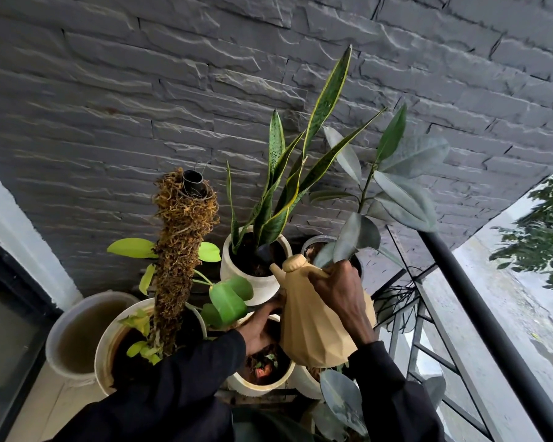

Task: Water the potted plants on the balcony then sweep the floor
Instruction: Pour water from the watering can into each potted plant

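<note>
Both of my hands are on the tan faceted watering can (316, 327): my right hand (339, 295) is closed around its handle near the top, and my left hand (259, 327) presses against its lower left side, fingers curled to the wall to steady it. I hold the can in the air, tipped forward above a small white pot (262, 382) of dark soil, with its spout (276, 271) reaching toward the white pot of the snake plant (288, 173) behind. I cannot see any water running. The can looks like stiff, thin plastic, light by itself, so I judge most of its weight to be whatever water is inside, shifting toward the spout as it tips. Its ridged facets should give my left palm good purchase, though a wet wall could turn slippery. The handle seems the right place to carry the load, with the body only guided. Around the can, the rubber plant (396, 186) leans close over my right knuckles, and its leaves would bend easily. A moss pole (182, 250) stands in the large pot (106, 346) to my left.
</note>
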